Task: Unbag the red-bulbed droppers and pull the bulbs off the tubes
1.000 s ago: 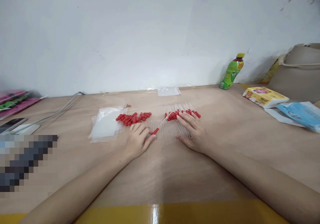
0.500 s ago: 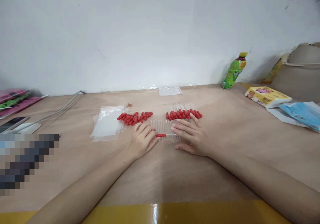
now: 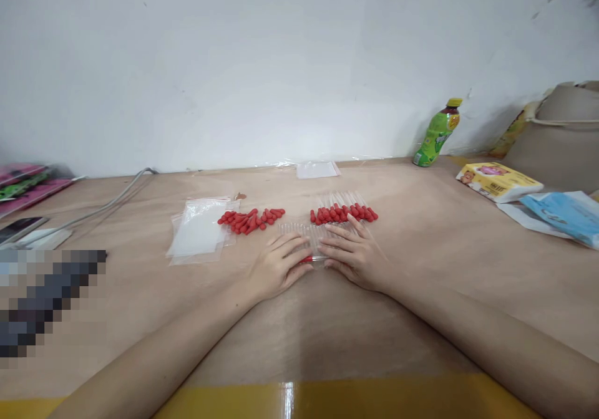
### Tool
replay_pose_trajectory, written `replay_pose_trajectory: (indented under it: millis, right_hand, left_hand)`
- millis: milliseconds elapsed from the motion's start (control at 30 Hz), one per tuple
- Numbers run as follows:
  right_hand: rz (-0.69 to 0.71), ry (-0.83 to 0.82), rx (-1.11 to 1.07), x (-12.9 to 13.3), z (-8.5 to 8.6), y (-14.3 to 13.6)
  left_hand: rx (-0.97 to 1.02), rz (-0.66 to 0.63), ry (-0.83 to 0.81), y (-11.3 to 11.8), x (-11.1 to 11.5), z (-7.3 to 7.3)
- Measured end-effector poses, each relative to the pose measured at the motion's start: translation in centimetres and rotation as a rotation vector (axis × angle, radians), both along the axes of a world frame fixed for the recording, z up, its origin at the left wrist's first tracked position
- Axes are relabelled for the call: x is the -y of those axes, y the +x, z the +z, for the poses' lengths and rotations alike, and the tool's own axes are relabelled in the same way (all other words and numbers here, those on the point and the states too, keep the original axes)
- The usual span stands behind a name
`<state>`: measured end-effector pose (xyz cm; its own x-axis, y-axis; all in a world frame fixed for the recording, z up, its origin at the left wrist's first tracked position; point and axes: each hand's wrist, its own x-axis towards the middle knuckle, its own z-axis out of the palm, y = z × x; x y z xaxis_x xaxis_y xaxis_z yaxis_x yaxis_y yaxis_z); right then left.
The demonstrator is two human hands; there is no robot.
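Note:
Low over the table, my left hand (image 3: 279,266) has its thumb and fingers closed about the red rubber bulb (image 3: 307,259) of a glass dropper. My right hand (image 3: 354,258) is curled round the clear tube end of that same dropper, its fingers hiding most of the glass. Under and behind both hands lies a row of clear glass tubes (image 3: 314,232). A loose pile of red rubber bulbs (image 3: 248,221) is beyond my left hand. Past my right fingertips, several droppers with red bulbs fitted (image 3: 344,213) lie side by side, bulbs toward me.
Clear zip bags (image 3: 199,232) lie left of the bulbs; another bag (image 3: 318,169) is by the wall. A phone (image 3: 21,231) and a grey cable (image 3: 112,202) are at left. Rightward stand a green bottle (image 3: 438,133), a yellow tissue pack (image 3: 498,181) and a blue packet (image 3: 564,214).
My left hand has slid right and slightly toward me, closer to my right hand, covering more of the bulb. My right fingers have drawn in around the tube.

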<state>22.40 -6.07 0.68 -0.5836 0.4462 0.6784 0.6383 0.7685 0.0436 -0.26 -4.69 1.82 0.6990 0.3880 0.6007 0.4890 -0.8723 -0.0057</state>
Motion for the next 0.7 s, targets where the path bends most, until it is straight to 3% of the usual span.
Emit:
replay_pose_trajectory:
  millis: [333, 700]
  right_hand:
    - [0.084, -0.048, -0.019, -0.03, -0.22, -0.41]
    - [0.213, 0.026, -0.084, 0.11, -0.26, -0.63]
  left_hand:
    - [0.071, -0.014, 0.106, 0.77, 0.28, -0.59]
    - [-0.023, -0.085, 0.034, 0.79, 0.32, -0.3]
